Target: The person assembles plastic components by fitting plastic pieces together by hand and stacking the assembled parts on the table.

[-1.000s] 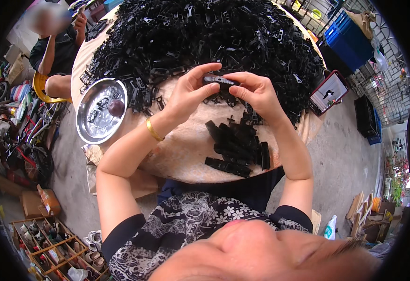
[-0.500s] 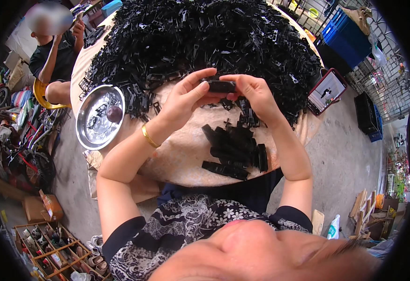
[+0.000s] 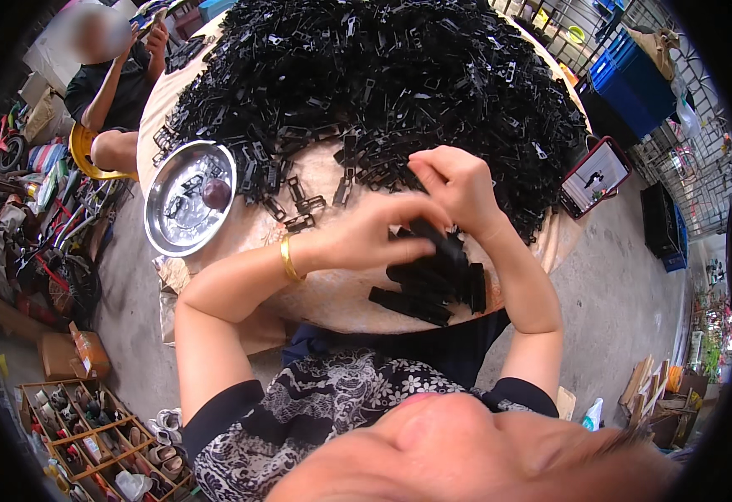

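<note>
My left hand (image 3: 374, 233), with a gold bangle at its wrist, reaches over a small stack of black plastic pieces (image 3: 412, 307) close to the table's near edge. Its fingers and thumb curl round a dark, blurred piece (image 3: 421, 227), which looks like another long black plastic piece. Just beyond, my right hand (image 3: 459, 186) is closed, fingertips at the near edge of a large heap of small black plastic clips (image 3: 382, 75). Whatever its fingers hold is hidden. Several loose black clips (image 3: 300, 201) lie left of my hands.
The round cloth-covered table (image 3: 257, 243) carries a metal basin (image 3: 155, 219) with a dark round object (image 3: 215, 194) and some clips. A phone (image 3: 596, 177) stands at the right edge. A person (image 3: 110, 92) sits at the far left; blue crates (image 3: 629, 84) stand far right.
My hands have parted from the black piece they held together. The left has come down over the small stack; the right has moved slightly toward me. The view has shifted a little.
</note>
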The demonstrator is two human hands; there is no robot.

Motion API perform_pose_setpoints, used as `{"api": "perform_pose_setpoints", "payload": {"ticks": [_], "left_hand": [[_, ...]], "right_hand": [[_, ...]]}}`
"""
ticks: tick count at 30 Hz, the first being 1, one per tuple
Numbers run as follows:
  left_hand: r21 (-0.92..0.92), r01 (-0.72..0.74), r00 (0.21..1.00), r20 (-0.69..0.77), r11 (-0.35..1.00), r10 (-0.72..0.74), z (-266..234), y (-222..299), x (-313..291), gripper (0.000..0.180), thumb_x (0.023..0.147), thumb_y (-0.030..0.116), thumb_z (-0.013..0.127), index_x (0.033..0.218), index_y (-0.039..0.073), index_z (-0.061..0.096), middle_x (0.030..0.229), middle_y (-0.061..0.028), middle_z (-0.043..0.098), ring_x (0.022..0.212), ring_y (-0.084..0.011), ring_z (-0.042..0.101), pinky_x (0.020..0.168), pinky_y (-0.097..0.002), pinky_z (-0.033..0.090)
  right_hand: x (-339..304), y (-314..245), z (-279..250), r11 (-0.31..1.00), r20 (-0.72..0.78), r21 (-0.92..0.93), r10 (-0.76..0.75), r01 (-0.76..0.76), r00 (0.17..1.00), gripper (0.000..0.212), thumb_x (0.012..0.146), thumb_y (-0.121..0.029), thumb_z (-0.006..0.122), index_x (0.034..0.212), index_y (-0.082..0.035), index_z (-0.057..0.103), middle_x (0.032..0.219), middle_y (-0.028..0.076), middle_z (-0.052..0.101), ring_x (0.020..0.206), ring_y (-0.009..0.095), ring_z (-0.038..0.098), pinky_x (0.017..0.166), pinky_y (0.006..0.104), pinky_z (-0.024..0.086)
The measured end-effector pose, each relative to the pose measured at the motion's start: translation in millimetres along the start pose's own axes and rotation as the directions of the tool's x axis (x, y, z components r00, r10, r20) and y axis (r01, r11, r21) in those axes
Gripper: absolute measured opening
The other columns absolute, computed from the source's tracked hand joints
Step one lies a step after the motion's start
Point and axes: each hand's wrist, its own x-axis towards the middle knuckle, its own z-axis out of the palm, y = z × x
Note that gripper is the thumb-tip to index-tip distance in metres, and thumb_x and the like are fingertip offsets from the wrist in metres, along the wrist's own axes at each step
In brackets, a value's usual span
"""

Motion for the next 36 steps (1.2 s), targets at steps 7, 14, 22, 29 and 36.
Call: {"api": "perform_pose_setpoints", "payload": {"ticks": [7,14,22,29,36], "left_hand": [[-0.584,0.000,0.849,-0.430,0.812,-0.309,-15,-22,6,0.030,0.094,0.011,0.049,0.122,0.000,0.046,0.102,-0.0106,0.060,0.087,-0.0162,0.062,0.079,-0.0288,0.052],[-0.498,-0.022,0.875,-0.428,0.867,-0.224,-17,-17,8,0.038,0.090,0.010,0.056,0.125,0.000,0.044,0.098,-0.0093,0.061,0.086,-0.0155,0.062,0.078,-0.0281,0.051],[-0.404,0.204,0.950,-0.137,0.892,-0.280,-17,0,1,0.026,0.082,0.005,0.063,0.105,0.000,0.054,0.095,-0.0039,0.061,0.088,-0.0115,0.059,0.078,-0.0255,0.047],[0.286,-0.250,0.958,0.211,0.925,0.194,-7,-1,0,0.024,0.076,0.011,0.071,0.098,0.003,0.063,0.093,-0.0093,0.064,0.085,-0.0241,0.062,0.076,-0.0329,0.050],[0.344,0.264,0.765,-0.644,0.901,0.021,-65,-40,13,0.012,0.086,0.010,0.062,0.094,0.001,0.066,0.088,-0.0069,0.067,0.073,-0.0093,0.061,0.063,-0.0224,0.048]], "right_hand": [[4,-10,-20,0.527,0.344,0.677,0.391,-0.514,0.854,0.022,0.091,-0.020,0.057,0.097,-0.001,0.067,0.077,0.000,0.063,0.066,0.004,0.052,0.060,0.0191,0.043],[2,-10,-21,0.694,0.283,0.564,0.346,-0.447,0.894,0.019,0.089,-0.014,0.061,0.101,-0.001,0.067,0.079,0.001,0.064,0.067,0.004,0.053,0.061,0.0188,0.044],[5,-9,-23,0.460,0.391,0.717,0.357,-0.524,0.848,0.021,0.087,-0.018,0.063,0.099,-0.001,0.066,0.075,0.005,0.066,0.064,0.007,0.055,0.060,0.0211,0.046],[-9,-1,4,0.972,0.175,-0.227,-0.020,0.060,0.984,0.022,0.073,-0.019,0.069,0.092,-0.008,0.064,0.075,0.006,0.061,0.072,0.024,0.059,0.063,0.0333,0.049],[-12,-6,6,0.949,0.249,-0.303,-0.009,0.086,0.969,0.034,0.071,-0.016,0.069,0.103,-0.010,0.060,0.078,0.006,0.058,0.077,0.023,0.057,0.067,0.0333,0.049]]}}
